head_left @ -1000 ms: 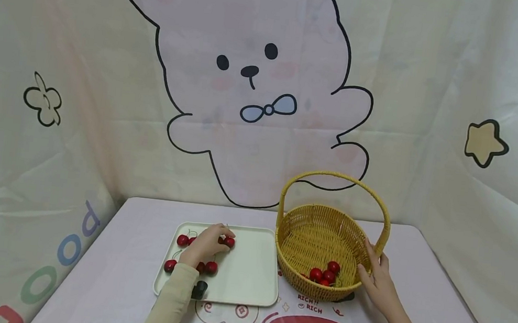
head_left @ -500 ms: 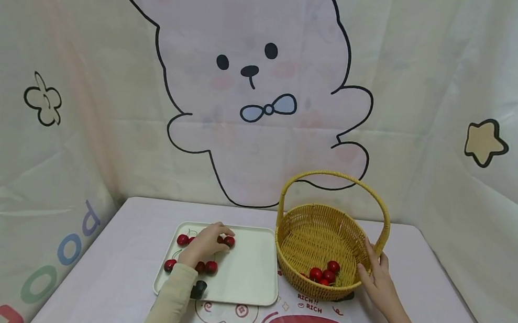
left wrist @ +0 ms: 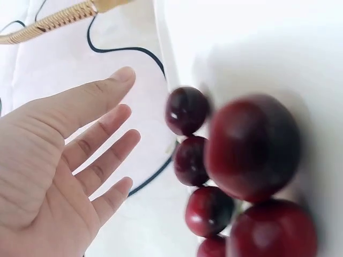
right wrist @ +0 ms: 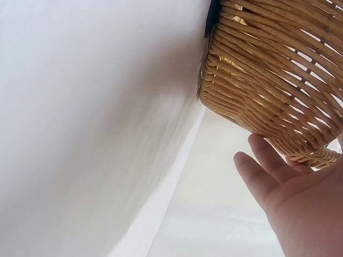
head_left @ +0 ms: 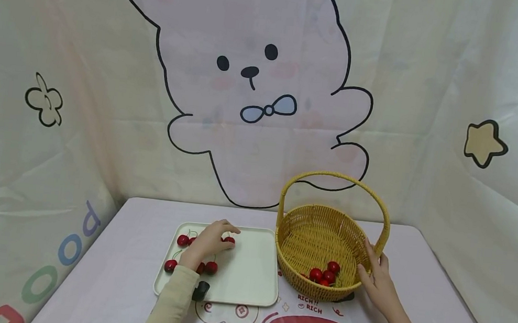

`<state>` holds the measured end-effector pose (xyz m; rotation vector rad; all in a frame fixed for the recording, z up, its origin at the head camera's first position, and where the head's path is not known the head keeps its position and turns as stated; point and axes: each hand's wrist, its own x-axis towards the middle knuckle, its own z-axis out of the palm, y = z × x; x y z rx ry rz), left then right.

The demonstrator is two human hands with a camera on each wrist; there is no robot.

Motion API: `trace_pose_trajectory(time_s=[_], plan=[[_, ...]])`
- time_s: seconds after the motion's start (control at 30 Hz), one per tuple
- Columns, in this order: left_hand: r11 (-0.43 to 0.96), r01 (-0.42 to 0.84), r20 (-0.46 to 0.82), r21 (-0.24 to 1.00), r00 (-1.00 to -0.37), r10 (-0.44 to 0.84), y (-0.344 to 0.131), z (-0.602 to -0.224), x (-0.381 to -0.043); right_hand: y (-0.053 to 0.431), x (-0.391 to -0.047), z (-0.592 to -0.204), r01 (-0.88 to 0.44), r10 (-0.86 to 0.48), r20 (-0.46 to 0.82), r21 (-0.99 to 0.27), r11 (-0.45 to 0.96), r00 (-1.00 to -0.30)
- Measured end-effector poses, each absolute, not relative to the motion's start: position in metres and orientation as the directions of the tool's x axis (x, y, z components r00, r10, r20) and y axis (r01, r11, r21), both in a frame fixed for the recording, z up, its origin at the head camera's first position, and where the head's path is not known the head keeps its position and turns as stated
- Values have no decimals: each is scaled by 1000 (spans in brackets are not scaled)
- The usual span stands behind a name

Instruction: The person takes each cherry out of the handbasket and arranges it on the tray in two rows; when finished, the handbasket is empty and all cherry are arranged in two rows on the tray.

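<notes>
Hovering with fingers apart, the left hand (head_left: 209,241) is near round dark-red cherries (head_left: 211,268) on a cream rectangular tray (head_left: 252,271); the right hand (head_left: 380,283) grips a round golden wicker basket (head_left: 310,234) containing more cherries.

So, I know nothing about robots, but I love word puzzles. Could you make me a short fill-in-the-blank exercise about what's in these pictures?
1. In the head view, the tray lies to the ____ of the basket.
2. The right hand touches the basket, while the left hand is over the rectangular ____.
3. The cherries lying out in front are a dark shade of ____.
4. The drawn bow tie is filled in pale ____.

Missing words: left; tray; red; blue.
</notes>
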<state>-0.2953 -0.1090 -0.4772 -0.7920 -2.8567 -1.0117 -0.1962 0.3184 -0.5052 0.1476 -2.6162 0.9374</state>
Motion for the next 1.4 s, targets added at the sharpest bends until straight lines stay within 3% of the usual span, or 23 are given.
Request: trace_pose_trajectory(time_s=[1.0, 1.17, 1.4], plan=[[536, 711, 321, 454, -692, 647, -24, -464, -269, 319, -196, -506, -213, 19, 357, -597, 773, -934], [516, 718, 307, 467, -679, 667, -6, -465, -268, 319, -196, -505, -209, 21, 355, -595, 776, -935], [445, 765, 280, 466, -605, 745, 12, -465, -276, 319, -196, -505, -213, 16, 357, -592, 777, -934]])
